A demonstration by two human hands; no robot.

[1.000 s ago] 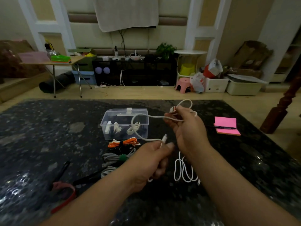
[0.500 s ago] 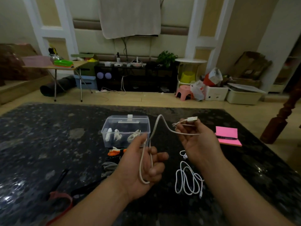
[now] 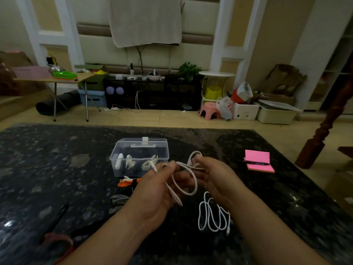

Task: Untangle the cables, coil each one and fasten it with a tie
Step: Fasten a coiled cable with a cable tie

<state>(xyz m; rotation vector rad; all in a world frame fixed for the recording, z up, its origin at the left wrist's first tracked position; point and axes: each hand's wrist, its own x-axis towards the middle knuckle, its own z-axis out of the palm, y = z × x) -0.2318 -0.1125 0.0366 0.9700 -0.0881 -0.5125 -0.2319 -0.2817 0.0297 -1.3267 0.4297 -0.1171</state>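
Head view. Risk of the thin white charging cable (image 3: 184,185) springing out of its loose loops on any slackening of either pinch, unfastened as yet; could also snag the second white cable (image 3: 212,215) lying on the dark speckled counter (image 3: 47,169) just below. Slack, uneven, hanging above the counter between left hand (image 3: 158,190), fingers pinching one end, and right hand (image 3: 215,178), curled round the other.

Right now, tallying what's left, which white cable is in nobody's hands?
The looped white cable on the table; the other cable is held by left hand and right hand.
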